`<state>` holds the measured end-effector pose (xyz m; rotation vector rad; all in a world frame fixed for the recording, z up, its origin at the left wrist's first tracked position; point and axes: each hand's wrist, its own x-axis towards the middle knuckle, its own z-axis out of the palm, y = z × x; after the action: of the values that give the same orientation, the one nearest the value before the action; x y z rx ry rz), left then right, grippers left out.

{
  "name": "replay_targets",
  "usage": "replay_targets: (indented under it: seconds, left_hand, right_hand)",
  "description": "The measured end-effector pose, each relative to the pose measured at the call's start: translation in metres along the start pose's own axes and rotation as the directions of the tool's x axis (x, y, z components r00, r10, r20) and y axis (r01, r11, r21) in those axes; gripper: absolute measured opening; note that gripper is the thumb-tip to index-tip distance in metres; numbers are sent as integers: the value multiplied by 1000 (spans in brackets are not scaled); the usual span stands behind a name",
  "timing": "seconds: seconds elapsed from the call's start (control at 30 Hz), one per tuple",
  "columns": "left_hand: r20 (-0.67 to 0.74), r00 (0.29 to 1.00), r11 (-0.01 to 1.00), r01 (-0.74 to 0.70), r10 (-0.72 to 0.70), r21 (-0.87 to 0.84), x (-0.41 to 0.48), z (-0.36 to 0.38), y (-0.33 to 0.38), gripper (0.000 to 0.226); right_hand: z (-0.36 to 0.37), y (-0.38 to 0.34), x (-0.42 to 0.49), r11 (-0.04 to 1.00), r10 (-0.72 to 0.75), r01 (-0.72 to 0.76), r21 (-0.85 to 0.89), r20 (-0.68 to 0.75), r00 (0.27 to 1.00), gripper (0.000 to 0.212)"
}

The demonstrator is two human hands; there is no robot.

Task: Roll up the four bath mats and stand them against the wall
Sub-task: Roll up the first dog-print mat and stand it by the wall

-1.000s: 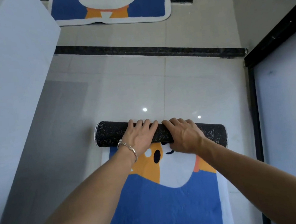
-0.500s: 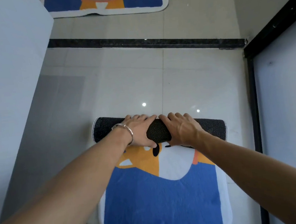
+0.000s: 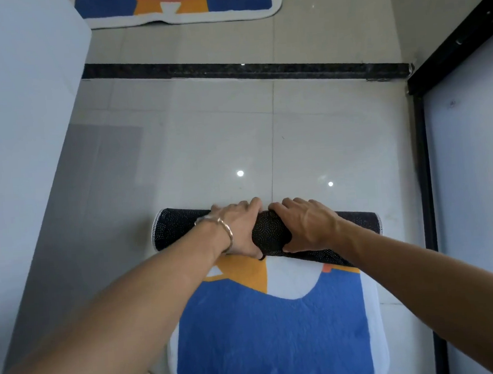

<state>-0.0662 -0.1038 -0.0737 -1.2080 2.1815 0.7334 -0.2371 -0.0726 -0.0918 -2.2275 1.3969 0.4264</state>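
A blue, white and orange bath mat [image 3: 273, 331] lies on the tiled floor in front of me, its far end wound into a black dotted roll [image 3: 181, 228]. My left hand [image 3: 236, 231] and my right hand [image 3: 306, 223] grip the middle of that roll side by side, fingers curled over its top and thumbs under its near side. A second mat [image 3: 180, 7] of the same design lies flat at the top edge of the view, partly cut off.
A white wall [image 3: 22, 129] runs along the left. On the right stands a black-framed panel [image 3: 427, 203]. A dark stone strip [image 3: 246, 70] crosses the floor between the two mats. Glossy tiles [image 3: 236, 143] lie beyond the roll.
The roll has grown thicker and come toward me, covering more of the mat's orange and white picture. Both hands stayed on its middle, turning with it.
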Motion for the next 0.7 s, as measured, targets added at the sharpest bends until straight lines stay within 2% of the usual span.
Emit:
replay_targets:
  seconds: [0.1,0.23,0.43,0.6,0.7]
  left_hand:
    - [16,999,997,-29,28,66,-3,-2,-7,79]
    - [-176,984,971,52,-10,234,-8,25,2,81]
    - [-307,949,944,167,-76,284,-17,49,17,73]
    - [-303,947,937,201,-111,287,-24,62,27,68]
    - [-262,952,931,233,-159,282,-30,64,34,76]
  right_hand:
    - [0,-1,-2,998,-43,41,-42,-32,999,67]
    - [-2,-2,-4,993,-87,86,-86,-14,996,66]
    - [-2,-5,-3,993,-84,87,-81,40,996,71]
    - [2,-10,-10,997,-68,72,-26,107,992,98]
    - [-8,-7,-8,989,-50,8,150,278,959,104]
